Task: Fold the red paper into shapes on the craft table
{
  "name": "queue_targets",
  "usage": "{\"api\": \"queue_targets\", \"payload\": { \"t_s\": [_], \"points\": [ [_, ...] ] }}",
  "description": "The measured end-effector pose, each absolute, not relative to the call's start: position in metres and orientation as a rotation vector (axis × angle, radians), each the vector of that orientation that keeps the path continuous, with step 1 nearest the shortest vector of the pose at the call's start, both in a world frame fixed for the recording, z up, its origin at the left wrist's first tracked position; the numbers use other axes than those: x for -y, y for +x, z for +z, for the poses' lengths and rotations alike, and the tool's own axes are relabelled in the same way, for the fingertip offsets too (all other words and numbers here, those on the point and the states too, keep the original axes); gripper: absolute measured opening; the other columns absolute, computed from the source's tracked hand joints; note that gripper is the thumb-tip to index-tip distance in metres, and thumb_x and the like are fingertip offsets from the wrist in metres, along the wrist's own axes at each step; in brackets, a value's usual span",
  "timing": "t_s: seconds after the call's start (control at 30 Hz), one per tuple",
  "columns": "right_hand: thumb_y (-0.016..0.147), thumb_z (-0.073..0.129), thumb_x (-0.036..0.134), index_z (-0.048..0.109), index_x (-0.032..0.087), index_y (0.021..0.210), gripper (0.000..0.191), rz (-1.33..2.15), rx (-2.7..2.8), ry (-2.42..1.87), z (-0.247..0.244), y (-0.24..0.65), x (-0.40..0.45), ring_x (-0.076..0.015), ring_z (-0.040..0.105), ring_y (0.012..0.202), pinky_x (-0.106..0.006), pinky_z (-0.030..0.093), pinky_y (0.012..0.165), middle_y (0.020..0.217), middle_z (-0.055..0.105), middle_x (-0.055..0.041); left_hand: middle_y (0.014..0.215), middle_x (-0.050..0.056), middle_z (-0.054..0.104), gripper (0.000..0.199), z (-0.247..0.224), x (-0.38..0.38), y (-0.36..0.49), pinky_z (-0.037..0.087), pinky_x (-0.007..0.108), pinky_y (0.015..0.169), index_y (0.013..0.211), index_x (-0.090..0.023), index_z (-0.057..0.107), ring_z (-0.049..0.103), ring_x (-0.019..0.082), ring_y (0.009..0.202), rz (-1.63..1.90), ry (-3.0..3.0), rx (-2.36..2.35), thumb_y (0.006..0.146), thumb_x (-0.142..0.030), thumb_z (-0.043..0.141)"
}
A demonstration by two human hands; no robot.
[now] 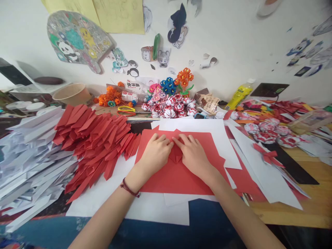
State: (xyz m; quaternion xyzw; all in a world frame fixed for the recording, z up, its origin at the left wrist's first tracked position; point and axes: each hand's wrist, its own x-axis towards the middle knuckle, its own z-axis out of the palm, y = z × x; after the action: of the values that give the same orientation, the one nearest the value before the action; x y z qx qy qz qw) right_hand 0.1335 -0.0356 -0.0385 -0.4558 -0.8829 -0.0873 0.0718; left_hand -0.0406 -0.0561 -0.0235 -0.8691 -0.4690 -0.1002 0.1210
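Note:
A small folded piece of red paper (176, 156) lies on a larger red sheet (158, 180) in the middle of the desk. My left hand (158, 150), with its fingers curled, presses on the folded paper's left side. From the right, my right hand (193, 152) holds the same piece, its index finger reaching toward the left fingertips. The fingers hide the upper part of the folds. White sheets (101, 200) spread out underneath the red one.
Left of my hands are heaps of folded red strips (90, 138) and folded white strips (33, 162). Red-and-white paper balls (169, 112), yellow-handled scissors (126, 110) and a yellow bottle (240, 94) stand along the back. A red folded piece (269, 155) rests on white paper at right.

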Motion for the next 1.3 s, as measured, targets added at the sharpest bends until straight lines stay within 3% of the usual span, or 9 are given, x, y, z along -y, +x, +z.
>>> {"api": "queue_targets", "payload": {
  "t_s": [0.17, 0.37, 0.6, 0.8, 0.97, 1.07, 1.3],
  "points": [
    [0.080, 0.046, 0.000, 0.048, 0.024, 0.140, 0.064, -0.266, 2.644, -1.409, -0.036, 0.134, 0.036, -0.0263, 0.045, 0.103, -0.036, 0.037, 0.079, 0.132, 0.050, -0.0087, 0.081, 0.009, 0.064, 0.025, -0.025, 0.057, -0.037, 0.029, 0.038, 0.073, 0.100, -0.012, 0.064, 0.054, 0.023, 0.083, -0.290, -2.501, 1.400, 0.086, -0.006, 0.044],
    [0.082, 0.048, 0.000, 0.055, 0.027, 0.135, 0.059, -0.302, 2.607, -1.465, -0.029, 0.136, 0.043, -0.0256, 0.047, 0.097, -0.037, 0.035, 0.078, 0.118, 0.057, -0.0093, 0.081, 0.009, 0.065, 0.028, -0.025, 0.058, -0.036, 0.029, 0.039, 0.073, 0.103, -0.014, 0.064, 0.054, 0.024, 0.083, -0.301, -2.496, 1.438, 0.085, -0.007, 0.045],
    [0.088, 0.046, 0.005, 0.073, 0.024, 0.107, 0.038, -0.223, 2.503, -1.515, -0.024, 0.140, 0.044, -0.0246, 0.049, 0.094, -0.037, 0.034, 0.077, 0.099, 0.062, -0.0091, 0.080, 0.009, 0.066, 0.027, -0.024, 0.058, -0.039, 0.031, 0.039, 0.074, 0.098, -0.016, 0.067, 0.056, 0.023, 0.081, -0.334, -2.531, 1.458, 0.085, -0.008, 0.045],
    [0.080, 0.047, -0.004, 0.074, 0.021, 0.094, 0.039, -0.054, 2.393, -1.424, -0.035, 0.144, 0.034, -0.0220, 0.051, 0.092, -0.033, 0.037, 0.077, 0.096, 0.061, -0.0071, 0.076, 0.008, 0.068, 0.026, -0.023, 0.054, -0.041, 0.036, 0.038, 0.076, 0.090, -0.017, 0.072, 0.058, 0.023, 0.077, -0.421, -2.551, 1.574, 0.083, -0.011, 0.048],
    [0.081, 0.046, -0.004, 0.072, 0.019, 0.080, 0.034, 0.045, 2.312, -1.335, -0.043, 0.144, 0.027, -0.0205, 0.053, 0.086, -0.032, 0.039, 0.074, 0.087, 0.062, -0.0057, 0.086, 0.006, 0.070, 0.027, -0.031, 0.045, -0.044, 0.040, 0.031, 0.068, 0.101, -0.023, 0.071, 0.061, 0.021, 0.082, -0.770, -2.377, 1.959, 0.089, -0.020, 0.047],
    [0.080, 0.046, -0.004, 0.071, 0.018, 0.076, 0.034, 0.020, 2.316, -1.269, -0.045, 0.143, 0.025, -0.0202, 0.054, 0.084, -0.033, 0.038, 0.076, 0.084, 0.063, -0.0053, 0.092, 0.007, 0.068, 0.020, -0.039, 0.039, -0.044, 0.042, 0.030, 0.070, 0.089, -0.019, 0.068, 0.059, 0.023, 0.092, -0.866, -2.336, 1.992, 0.090, -0.025, 0.049],
    [0.079, 0.046, -0.002, 0.069, 0.019, 0.072, 0.031, 0.086, 2.224, -1.289, -0.045, 0.143, 0.023, -0.0189, 0.057, 0.082, -0.033, 0.039, 0.078, 0.083, 0.066, -0.0042, 0.082, 0.006, 0.067, 0.025, -0.040, 0.029, -0.045, 0.041, 0.028, 0.070, 0.069, -0.017, 0.064, 0.058, 0.019, 0.079, -0.822, -2.470, 2.122, 0.087, -0.030, 0.053]
  ]
}}
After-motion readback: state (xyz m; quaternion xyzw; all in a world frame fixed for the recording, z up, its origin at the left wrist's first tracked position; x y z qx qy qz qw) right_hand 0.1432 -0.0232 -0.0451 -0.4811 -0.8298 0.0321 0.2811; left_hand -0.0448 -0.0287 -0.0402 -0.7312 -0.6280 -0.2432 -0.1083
